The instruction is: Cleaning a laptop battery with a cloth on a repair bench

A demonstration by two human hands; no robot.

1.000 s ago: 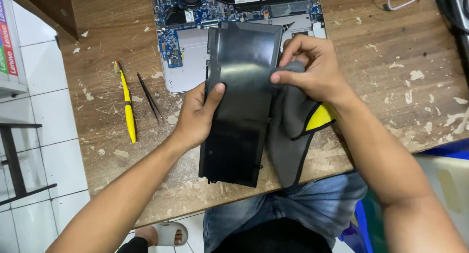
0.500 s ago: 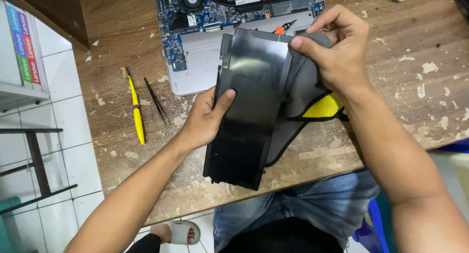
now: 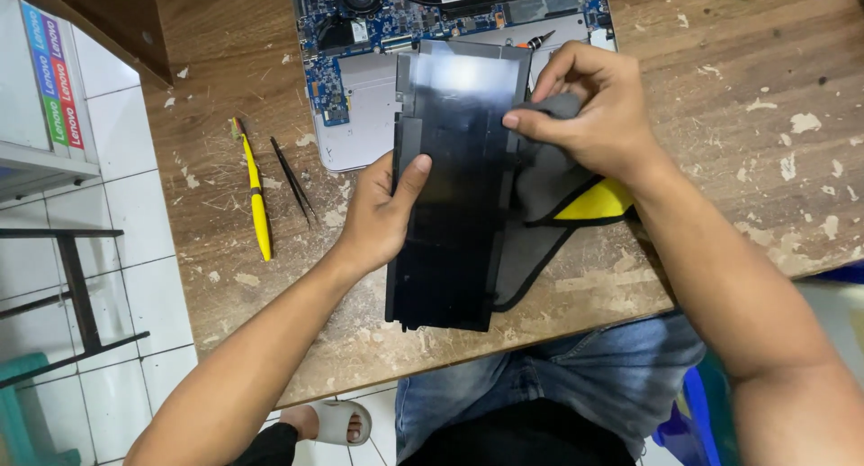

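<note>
A long flat black battery pack stands tilted over the wooden table, glossy face toward me. My left hand grips its left edge, thumb lying across the face. My right hand pinches a grey cloth with black trim and a yellow patch and presses it against the pack's right edge near the top. The cloth hangs down behind the pack onto the table.
An opened laptop with a blue circuit board and fan lies at the table's far side. A yellow-handled tool and black tweezers lie to the left. The worn wooden table extends right. A white-tiled floor and dark stool frame are at left.
My right hand slid the cloth down from the pack's top corner to its right edge. The view shifted slightly; the left hand kept its grip.
</note>
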